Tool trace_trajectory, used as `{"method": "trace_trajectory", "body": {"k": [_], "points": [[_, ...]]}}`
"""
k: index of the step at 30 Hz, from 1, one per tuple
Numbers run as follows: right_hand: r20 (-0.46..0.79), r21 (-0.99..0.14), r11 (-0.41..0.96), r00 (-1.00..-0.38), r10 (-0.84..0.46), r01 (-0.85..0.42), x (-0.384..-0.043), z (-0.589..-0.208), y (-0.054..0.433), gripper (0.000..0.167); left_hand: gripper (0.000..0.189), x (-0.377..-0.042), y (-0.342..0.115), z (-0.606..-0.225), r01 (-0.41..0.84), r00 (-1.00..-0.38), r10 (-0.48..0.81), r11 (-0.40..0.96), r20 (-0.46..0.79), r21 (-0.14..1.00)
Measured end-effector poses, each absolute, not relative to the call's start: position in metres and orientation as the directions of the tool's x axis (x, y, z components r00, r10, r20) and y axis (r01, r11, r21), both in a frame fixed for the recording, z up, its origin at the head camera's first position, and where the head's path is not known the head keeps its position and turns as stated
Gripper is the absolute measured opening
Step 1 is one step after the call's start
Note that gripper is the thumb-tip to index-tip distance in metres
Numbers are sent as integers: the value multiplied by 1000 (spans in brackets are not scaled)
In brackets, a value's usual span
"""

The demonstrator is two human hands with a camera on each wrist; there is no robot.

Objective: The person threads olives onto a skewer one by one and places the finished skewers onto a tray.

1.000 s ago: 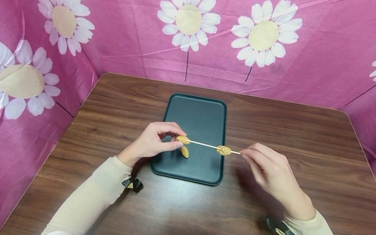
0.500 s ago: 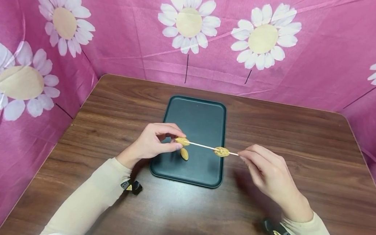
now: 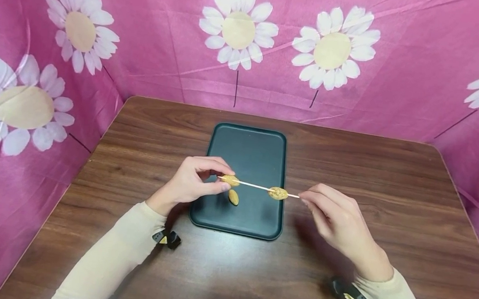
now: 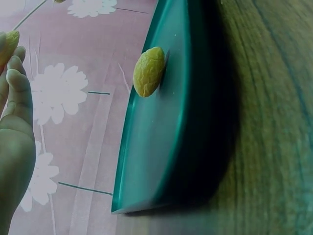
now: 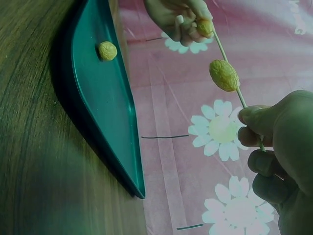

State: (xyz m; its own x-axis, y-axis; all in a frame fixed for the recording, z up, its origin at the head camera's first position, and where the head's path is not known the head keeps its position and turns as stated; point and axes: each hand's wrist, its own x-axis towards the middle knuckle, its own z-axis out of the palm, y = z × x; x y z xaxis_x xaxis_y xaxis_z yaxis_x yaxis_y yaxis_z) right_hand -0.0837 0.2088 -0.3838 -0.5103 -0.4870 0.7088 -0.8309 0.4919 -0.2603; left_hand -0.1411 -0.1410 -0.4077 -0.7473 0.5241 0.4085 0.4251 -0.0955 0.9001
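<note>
My left hand [image 3: 193,179] pinches a wrinkled yellow oval fruit [image 3: 231,181] between thumb and fingers above the tray. A thin pale wooden skewer [image 3: 255,185] runs through this fruit, its tip poking out on the left side. Farther along the stick sits a second wrinkled yellow fruit [image 3: 278,193], apart from both hands. At the skewer's right end, my right hand [image 3: 343,221] grips the bare stick with thumb and fingertips, also plain in the right wrist view. A third yellow fruit [image 4: 149,72] lies loose on the dark green tray [image 3: 248,145], just below the left fingertips in the head view.
The tray rests on a brown wood-grain table [image 3: 367,172]. Behind and to the sides hangs a pink cloth [image 3: 155,37] printed with white daisies. Each wrist carries a small dark camera on a strap, as with the left wrist's camera [image 3: 170,239].
My right hand and the skewer have shifted left, bringing the two skewered fruits slightly closer together. The skewer tip now shows beyond the left fruit. The loose fruit stays on the tray.
</note>
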Motion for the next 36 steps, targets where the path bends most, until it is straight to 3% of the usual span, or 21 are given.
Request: {"method": "trace_trajectory", "body": {"k": [36], "points": [[715, -264, 493, -511, -477, -829, -84, -380, 202, 33, 22, -140, -129, -409, 424, -743, 500, -164, 446, 891]]}}
